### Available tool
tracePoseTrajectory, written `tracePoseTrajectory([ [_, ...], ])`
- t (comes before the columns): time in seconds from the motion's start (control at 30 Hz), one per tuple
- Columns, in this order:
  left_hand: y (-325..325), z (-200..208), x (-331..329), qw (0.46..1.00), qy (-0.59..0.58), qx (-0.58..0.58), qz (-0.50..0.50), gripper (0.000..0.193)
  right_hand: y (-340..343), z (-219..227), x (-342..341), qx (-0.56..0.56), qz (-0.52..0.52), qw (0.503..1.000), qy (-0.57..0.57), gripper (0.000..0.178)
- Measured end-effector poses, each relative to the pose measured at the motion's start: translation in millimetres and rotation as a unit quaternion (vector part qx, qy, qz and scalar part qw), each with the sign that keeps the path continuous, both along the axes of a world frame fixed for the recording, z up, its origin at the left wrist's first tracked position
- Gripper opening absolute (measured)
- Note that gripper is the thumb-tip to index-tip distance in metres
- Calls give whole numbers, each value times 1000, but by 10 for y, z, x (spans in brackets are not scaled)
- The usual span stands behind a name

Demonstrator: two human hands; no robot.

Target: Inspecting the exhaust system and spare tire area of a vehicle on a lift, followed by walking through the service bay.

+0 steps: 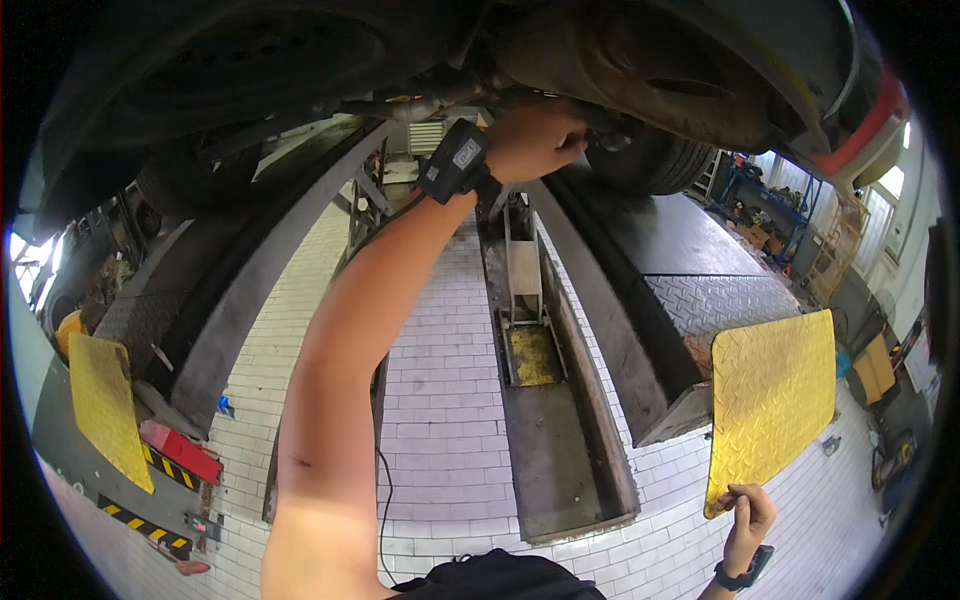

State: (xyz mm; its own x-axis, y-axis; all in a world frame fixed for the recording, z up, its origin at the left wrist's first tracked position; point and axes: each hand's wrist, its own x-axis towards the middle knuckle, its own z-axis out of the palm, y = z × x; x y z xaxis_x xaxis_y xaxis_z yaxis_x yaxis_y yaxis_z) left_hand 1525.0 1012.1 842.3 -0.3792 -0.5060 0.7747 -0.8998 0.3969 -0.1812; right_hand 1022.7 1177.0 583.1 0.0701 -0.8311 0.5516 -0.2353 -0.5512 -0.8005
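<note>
Car (650, 85) over left hand (535, 140), its grip unclear, right hand (748, 520) pinching yellow plate (775, 395), floor trough (550, 475) holding metal frame (523, 270)

Vehicle underside (620, 60): closed off the space above the left hand (535, 145). Left ramp (250, 290) and right ramp (690, 240): barred sideways passage low down. Gap between ramps: open above the tiled floor (440, 420), partly crossed by the left forearm (340, 400). Yellow tread plate (775, 390): obstructed forward reach from the right hand (748, 525).
</note>
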Motion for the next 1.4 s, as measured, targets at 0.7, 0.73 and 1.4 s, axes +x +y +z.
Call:
tracePoseTrajectory([
  [0.7,753,-409,137,997,72,15,-27,28,28,5,-18,-8,11,1000,17,20],
  [0.73,844,-382,186,997,77,8,-28,28,44,24,-2,-15,11,1000,22,20],
  [1.4,2476,-3017,629,888,351,297,-23,20,-283,2010,2092,-150,385,910,12,30],
])
